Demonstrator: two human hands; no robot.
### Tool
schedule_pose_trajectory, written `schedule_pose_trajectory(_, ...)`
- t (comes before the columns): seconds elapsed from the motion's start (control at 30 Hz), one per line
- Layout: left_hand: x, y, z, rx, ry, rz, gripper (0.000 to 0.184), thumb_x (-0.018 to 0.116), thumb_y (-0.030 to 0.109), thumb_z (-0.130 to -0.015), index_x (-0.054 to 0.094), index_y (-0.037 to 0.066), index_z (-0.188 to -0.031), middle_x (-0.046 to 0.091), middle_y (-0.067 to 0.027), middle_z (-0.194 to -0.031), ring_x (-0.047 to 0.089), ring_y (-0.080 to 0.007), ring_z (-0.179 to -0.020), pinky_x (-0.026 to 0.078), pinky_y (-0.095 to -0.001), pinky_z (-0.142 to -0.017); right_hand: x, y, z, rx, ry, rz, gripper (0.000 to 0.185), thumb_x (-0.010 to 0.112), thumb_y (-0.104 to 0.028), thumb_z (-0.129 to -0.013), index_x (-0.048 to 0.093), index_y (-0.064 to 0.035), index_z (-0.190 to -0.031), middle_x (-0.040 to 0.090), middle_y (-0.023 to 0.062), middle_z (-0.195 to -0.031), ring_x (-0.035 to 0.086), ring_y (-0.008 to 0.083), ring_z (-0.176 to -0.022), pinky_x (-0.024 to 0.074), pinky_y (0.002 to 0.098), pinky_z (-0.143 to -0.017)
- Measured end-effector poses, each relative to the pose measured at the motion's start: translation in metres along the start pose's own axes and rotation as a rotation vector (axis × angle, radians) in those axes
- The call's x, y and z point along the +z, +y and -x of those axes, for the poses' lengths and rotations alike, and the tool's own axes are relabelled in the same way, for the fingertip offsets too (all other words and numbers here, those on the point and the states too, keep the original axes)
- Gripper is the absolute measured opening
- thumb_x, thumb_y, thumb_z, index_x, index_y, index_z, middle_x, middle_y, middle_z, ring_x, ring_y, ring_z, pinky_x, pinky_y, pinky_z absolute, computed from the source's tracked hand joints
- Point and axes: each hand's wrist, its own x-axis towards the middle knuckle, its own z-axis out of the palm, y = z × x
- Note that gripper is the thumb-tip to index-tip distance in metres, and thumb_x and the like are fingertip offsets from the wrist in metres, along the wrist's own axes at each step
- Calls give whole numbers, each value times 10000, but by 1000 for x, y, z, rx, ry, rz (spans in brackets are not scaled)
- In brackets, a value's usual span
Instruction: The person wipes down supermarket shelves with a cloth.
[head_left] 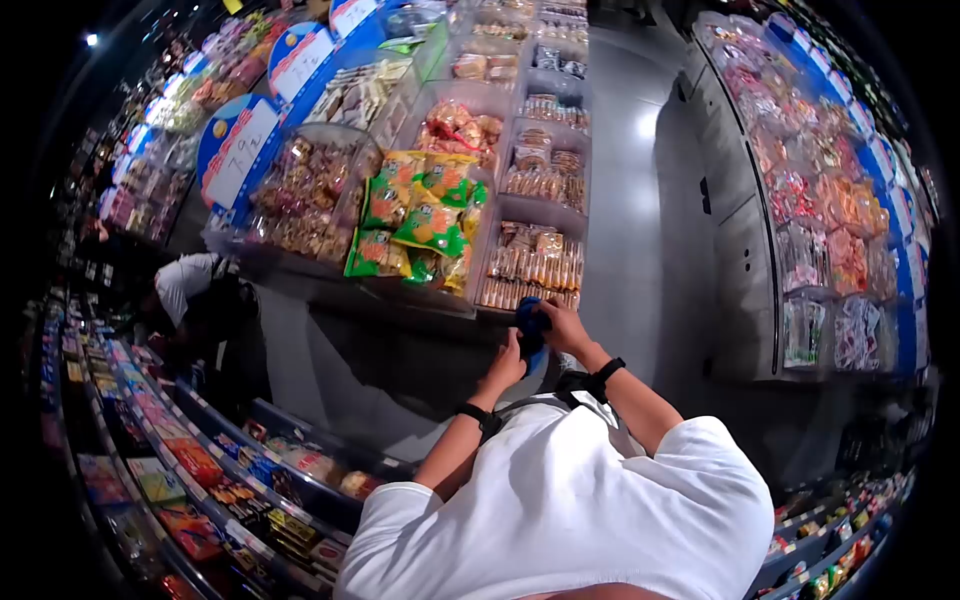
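While both hands work close together, a dark blue item [532, 318] sits between them

As I look down through the head camera, I see the right hand [566, 327] with its fingers closed around the dark blue item, while the left hand [508, 362] is curled against its lower left side. I cannot tell how firmly the left fingers grip, nor exactly what the item is; it looks soft and bunched. It is in front of the wearer's waist, near the front edge of the snack display [420, 298]. A black wristband shows on each wrist, below a white T-shirt [570, 500].

Just beyond the hands, a clear bin holds upright rows of individually wrapped stick snacks [532, 272]. To its left lie glossy green-and-yellow snack bags [430, 222], then a bin of small brown wrapped pieces [305, 190]. Blue-edged price signs [238, 145] stand along the display's left side, the nearest with a handwritten 7.9.

Across the grey floor [622, 190], another display [825, 215] carries red, pink and orange packets. At my left, a person in a white top [187, 288] bends near low shelves [200, 470] packed with colourful packages. Their hands are too dark to make out.
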Motion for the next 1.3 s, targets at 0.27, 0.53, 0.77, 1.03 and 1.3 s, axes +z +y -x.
schedule_pose_trajectory(0.27, -56, -83, 16, -271, 295, 104, 484, 590, 98, -777, 396, 4, -1210, 529, -352, -1183, 506, -536, -1154, 425, -500, -981, 62, -56, -50, -213, 87, 73, 520, 714, -64, -741, 587, -152, -1238, 565, 171, -1163, 615, 427, -1021, 538, 482, -854)
schedule_pose_trajectory(0.53, -32, -108, 24, -452, -111, 26, 414, 516, 233, -898, 586, -97, -1138, 661, -313, -1065, 696, -399, -860, 553, -454, -767, 59, -38, -41, -363, -27, 454, 492, 665, -36, -679, 643, -133, -1161, 555, 159, -1162, 530, 374, -1150, 494, 446, -959)
schedule_pose_trajectory(0.77, -48, -136, 43, -449, 365, 1021, 659, 370, 342, -1066, 42, 78, -1573, 525, -175, -1379, 713, -276, -867, 615, -373, -705, 49, -110, -43, -402, -102, 142, 593, 653, -13, -759, 568, -93, -1340, 574, 195, -1181, 597, 397, -1064, 515, 442, -922)
schedule_pose_trajectory(1.03, -188, -46, 31, -95, 333, 1758, 765, 443, 701, -931, 543, 82, -1369, 646, -147, -1251, 641, -275, -1119, 491, -427, -1029, 68, -205, -55, -623, -290, -113, 733, 661, -18, -833, 394, -145, -1504, 455, 243, -1353, 516, 460, -1185, 477, 458, -964)
schedule_pose_trajectory(1.3, -213, -82, -13, -310, 472, 1581, 549, 654, 487, -866, 601, 76, -1226, 679, -107, -1096, 684, -233, -942, 549, -376, -861, 34, -176, -121, -422, -811, -291, 524, 602, -91, -925, 477, -56, -1432, 709, 177, -1127, 701, 318, -1000, 556, 395, -854)
